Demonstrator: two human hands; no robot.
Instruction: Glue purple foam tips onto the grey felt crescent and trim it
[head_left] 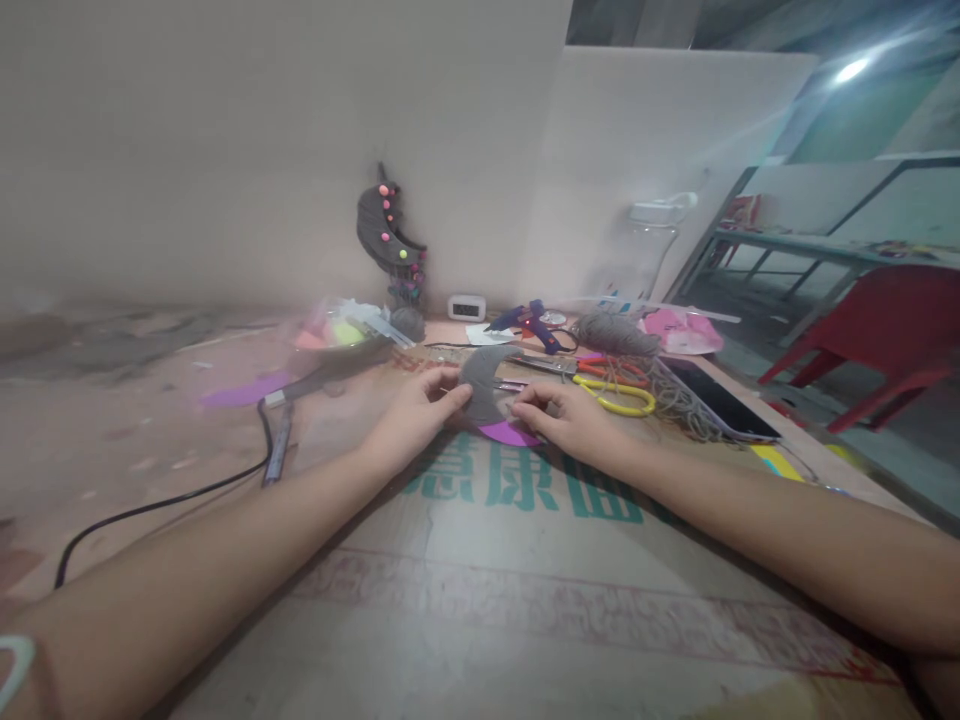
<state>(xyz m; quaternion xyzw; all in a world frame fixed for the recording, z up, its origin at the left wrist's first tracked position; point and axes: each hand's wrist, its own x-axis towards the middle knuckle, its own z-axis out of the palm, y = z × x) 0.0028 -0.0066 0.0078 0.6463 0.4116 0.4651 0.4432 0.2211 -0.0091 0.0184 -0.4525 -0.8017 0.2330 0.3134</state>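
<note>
My left hand (431, 405) grips the left edge of a crescent (484, 385) between thumb and fingers. Grey yarn covers most of the crescent, and bare purple (510, 433) shows at its lower end. Just right of that purple end, my right hand (559, 415) has thumb and fingertips pinched together. What lies in the pinch is too small to make out. Behind the crescent and my right hand lie scissors with yellow handles (619, 397) and another tool with orange handles (611, 370).
A decorated grey crescent (379, 230) hangs on the wall. Along the back stand a small clock (466, 307), a blue glue gun (534, 325) and a clear bottle (649, 250). Grey yarn (619, 335) and a phone (716, 398) lie right; a black cable (172, 498) and pen-like tool (278, 450) left.
</note>
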